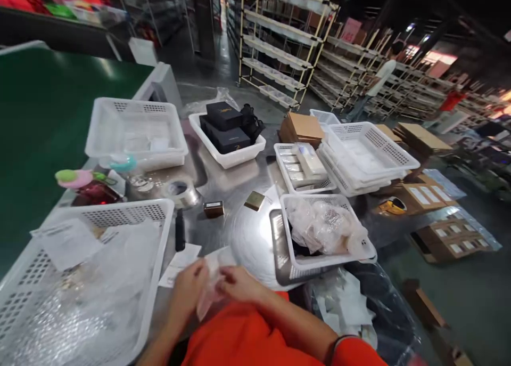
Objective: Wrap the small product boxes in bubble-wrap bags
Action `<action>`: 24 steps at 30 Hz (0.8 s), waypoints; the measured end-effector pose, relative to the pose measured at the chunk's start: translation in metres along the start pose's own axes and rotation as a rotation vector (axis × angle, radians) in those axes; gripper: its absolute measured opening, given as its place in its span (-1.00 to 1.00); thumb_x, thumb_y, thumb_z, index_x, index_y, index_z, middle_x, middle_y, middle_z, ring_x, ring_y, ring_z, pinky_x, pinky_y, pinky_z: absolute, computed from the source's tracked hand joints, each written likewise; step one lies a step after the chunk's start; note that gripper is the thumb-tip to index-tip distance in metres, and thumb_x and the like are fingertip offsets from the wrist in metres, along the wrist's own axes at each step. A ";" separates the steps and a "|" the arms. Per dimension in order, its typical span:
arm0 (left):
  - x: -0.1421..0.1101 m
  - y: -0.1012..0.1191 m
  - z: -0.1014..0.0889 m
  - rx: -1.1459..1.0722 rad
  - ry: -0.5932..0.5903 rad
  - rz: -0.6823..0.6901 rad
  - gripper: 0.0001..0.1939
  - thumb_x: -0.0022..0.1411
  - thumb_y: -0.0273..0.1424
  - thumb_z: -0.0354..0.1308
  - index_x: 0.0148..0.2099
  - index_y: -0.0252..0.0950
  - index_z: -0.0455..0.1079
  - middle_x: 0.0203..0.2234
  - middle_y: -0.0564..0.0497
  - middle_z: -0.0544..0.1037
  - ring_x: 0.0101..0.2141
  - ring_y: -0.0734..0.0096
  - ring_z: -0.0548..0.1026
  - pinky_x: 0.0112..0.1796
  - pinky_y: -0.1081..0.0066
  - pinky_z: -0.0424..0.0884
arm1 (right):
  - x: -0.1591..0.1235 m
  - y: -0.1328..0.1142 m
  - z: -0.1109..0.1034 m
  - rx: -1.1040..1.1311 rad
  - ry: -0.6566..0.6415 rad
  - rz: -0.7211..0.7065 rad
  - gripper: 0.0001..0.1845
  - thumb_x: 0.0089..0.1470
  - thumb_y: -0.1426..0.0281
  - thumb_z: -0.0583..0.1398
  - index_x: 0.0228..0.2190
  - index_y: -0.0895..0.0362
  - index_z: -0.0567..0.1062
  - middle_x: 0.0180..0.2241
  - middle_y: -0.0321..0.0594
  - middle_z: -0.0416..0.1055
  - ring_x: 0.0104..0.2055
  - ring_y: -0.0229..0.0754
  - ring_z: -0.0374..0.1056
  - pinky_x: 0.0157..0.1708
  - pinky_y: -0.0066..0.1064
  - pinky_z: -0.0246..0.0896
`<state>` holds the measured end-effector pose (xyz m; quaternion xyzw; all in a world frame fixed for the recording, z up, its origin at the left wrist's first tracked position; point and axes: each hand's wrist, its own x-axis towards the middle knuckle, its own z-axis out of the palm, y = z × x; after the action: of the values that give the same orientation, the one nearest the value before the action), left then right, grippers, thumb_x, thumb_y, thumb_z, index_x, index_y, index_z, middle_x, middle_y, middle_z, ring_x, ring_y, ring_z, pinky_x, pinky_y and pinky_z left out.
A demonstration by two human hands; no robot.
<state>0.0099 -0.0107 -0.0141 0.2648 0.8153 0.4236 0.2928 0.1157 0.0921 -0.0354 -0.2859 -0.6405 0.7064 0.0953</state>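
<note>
Close to my body, a thin translucent plastic bag point(208, 290) is pinched between my two hands. My left hand point(190, 286) closes on its left side, and my right hand point(241, 284) grips its upper right part with bent fingers. A printed paper slip point(178, 265) lies beside my left hand. Beyond it rests a black, narrow tool point(180, 234), perhaps a cutter. Two small boxes stand farther up the metal table: a dark one with a label point(213, 209) and a gold-topped one point(254, 200). Whether the bag contains anything cannot be seen.
A white basket of clear bags point(163, 249) stands at left; another basket with crumpled plastic point(284, 217) is at right. Tape rolls point(182, 194), a tray of black boxes point(240, 157) and stacked baskets point(371, 169) sit farther back. A person point(383, 78) is near the shelves.
</note>
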 end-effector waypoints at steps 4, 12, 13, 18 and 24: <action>0.006 -0.001 -0.029 -0.294 0.012 -0.134 -0.76 -0.05 -0.17 -0.02 -0.58 -0.17 0.06 -0.65 0.15 0.16 -0.56 0.42 0.21 -0.50 0.41 0.22 | -0.023 -0.029 -0.024 -0.113 0.157 -0.189 -0.39 -0.06 0.33 0.30 0.08 0.04 0.42 0.17 -0.13 0.31 0.24 -0.01 0.17 0.24 -0.13 -0.01; -0.007 0.037 0.018 0.201 -0.142 0.359 -0.78 0.09 -0.33 -0.13 -0.58 -0.19 0.11 -0.61 0.01 0.35 -0.50 0.27 0.38 -0.44 0.30 0.31 | -0.006 0.011 -0.020 0.029 0.082 -0.034 0.03 -0.45 0.26 0.48 0.12 0.07 0.29 -0.10 -0.15 0.49 -0.13 -0.05 0.43 -0.11 -0.23 0.35; -0.007 0.041 0.023 0.291 -0.157 0.458 -0.77 0.13 -0.36 -0.13 -0.55 -0.20 0.19 -0.55 -0.04 0.42 -0.45 0.23 0.42 -0.38 0.26 0.36 | -0.004 0.014 -0.017 -0.027 0.166 -0.097 -0.27 -0.30 0.23 0.42 -0.02 0.07 0.40 -0.20 -0.22 0.51 -0.20 -0.10 0.42 -0.15 -0.27 0.35; -0.005 0.044 0.011 0.328 0.026 0.777 -0.74 0.32 -0.32 -0.07 -0.17 -0.24 0.44 -0.18 -0.15 0.57 -0.14 0.18 0.52 -0.14 0.23 0.45 | 0.000 -0.009 -0.062 -0.264 0.468 -0.176 -0.82 -0.13 0.26 0.24 -0.45 0.10 0.46 -0.48 -0.30 0.44 -0.38 -0.11 0.35 -0.34 -0.30 0.30; -0.001 0.011 -0.049 0.309 0.225 0.639 -0.77 0.33 -0.27 -0.04 -0.28 -0.20 0.40 -0.34 -0.02 0.59 -0.30 0.30 0.56 -0.25 0.39 0.48 | 0.001 -0.073 -0.221 -0.572 0.850 -0.363 -0.64 -0.10 0.43 0.14 -0.17 0.13 0.45 0.11 0.01 0.33 0.25 0.09 0.06 0.26 -0.02 -0.17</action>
<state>-0.0221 -0.0326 0.0185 0.4988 0.7730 0.3918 0.0112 0.2145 0.2922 0.0310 -0.4458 -0.7512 0.2982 0.3848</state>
